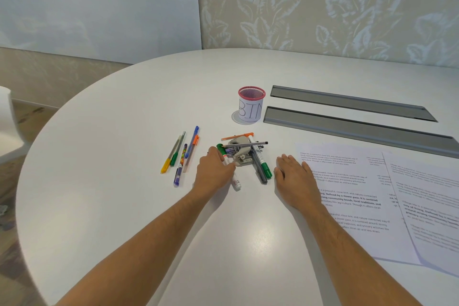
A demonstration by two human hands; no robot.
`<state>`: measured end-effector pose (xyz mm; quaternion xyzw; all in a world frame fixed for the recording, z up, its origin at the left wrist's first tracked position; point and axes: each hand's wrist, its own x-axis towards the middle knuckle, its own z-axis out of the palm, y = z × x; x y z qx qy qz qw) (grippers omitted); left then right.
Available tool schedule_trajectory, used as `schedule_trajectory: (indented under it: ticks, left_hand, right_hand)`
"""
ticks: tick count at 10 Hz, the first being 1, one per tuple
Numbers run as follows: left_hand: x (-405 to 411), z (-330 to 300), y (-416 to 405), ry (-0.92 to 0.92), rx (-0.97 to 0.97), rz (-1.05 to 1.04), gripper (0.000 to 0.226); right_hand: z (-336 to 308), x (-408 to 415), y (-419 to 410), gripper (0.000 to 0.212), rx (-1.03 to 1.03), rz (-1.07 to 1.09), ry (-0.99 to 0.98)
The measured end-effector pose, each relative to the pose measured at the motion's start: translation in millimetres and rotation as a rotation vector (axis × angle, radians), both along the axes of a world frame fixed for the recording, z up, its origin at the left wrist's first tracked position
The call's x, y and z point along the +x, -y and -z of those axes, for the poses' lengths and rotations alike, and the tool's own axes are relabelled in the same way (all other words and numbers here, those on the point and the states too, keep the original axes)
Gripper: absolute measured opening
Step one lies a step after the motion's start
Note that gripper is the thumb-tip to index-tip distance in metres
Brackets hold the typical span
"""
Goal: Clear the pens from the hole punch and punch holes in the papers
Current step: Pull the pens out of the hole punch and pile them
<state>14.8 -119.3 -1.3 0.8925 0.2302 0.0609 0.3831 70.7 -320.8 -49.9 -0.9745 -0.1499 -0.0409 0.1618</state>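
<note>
A white table (129, 206) with a rounded edge fills most of the frame. Left of centre lie a handful of loose pens (180, 154), side by side. At the centre sits a beige hole punch (240, 156), with more pens and markers lying across and against it. Above it, a red mesh cup (251, 104) wrapped in paper marked "BIN" stands upright. Two grey slot covers (347, 117) run across the upper right. Printed papers (372, 194) overlap at the right edge. Both hands rest on the tabletop near the punch.
</note>
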Motion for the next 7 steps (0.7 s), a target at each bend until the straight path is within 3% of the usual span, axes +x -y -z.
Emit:
schedule_trajectory:
  ticks: [4, 7]
  left_hand:
    - [-9.5, -10.8, -38.6, 0.115, 0.070, -0.062, 0.021]
    - [-0.3, -9.0, -69.3, -0.030, 0.208, -0.087, 0.024]
  right_hand:
    - [0.5, -0.2, 0.4, 0.049, -0.001, -0.003, 0.008]
    - [-0.4, -1.2, 0.3, 0.048, 0.012, -0.008, 0.009]
